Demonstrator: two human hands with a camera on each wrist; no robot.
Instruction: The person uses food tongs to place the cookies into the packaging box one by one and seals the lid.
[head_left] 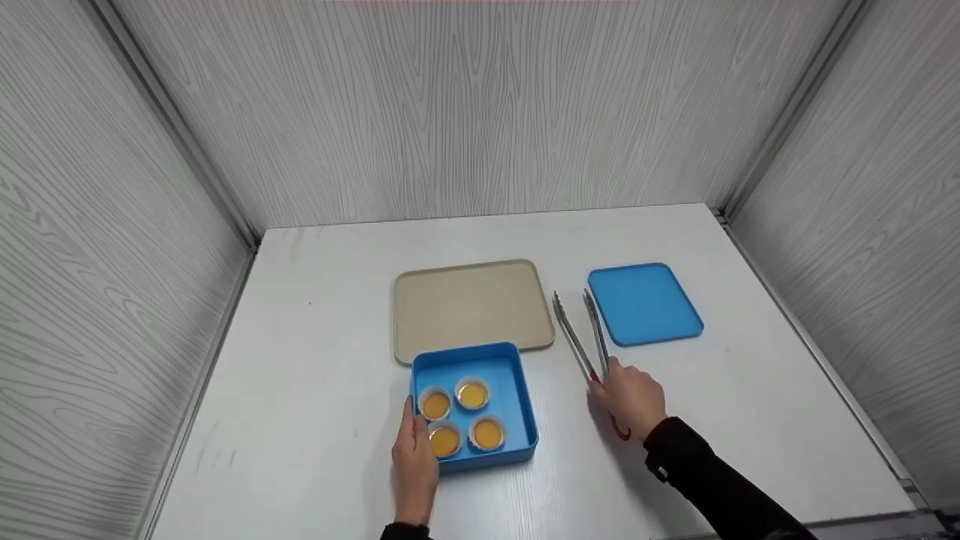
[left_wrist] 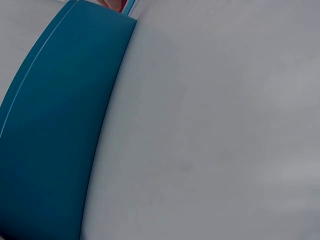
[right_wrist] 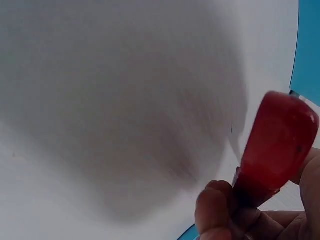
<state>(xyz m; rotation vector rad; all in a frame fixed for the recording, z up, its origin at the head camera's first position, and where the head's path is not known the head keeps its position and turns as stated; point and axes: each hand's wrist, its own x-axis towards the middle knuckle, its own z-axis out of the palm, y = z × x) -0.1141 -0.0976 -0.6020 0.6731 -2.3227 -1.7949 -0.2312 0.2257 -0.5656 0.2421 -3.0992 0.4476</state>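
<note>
A blue square box (head_left: 521, 401) with low walls sits in front of the beige tray, overlapping its near edge in the head view. Several egg tarts (head_left: 472, 393) in pale fluted cups lie in it, mostly toward its left and near side. My left hand (head_left: 415, 454) holds the box by its left wall; the left wrist view has the blue wall large and only a bit of finger at the top. To the right, my right hand (head_left: 632, 397) grips metal tongs (head_left: 574, 341) by their red handles (right_wrist: 280, 145). The tongs' arms are spread, tips pointing away, nothing between them.
The beige tray (head_left: 469, 307) lies behind the box. A blue flat tray (head_left: 646, 304) is at the right, just beside the tongs' tips. Grey wood-grain panels (head_left: 480, 112) stand around the back and sides of the white table (head_left: 315, 360).
</note>
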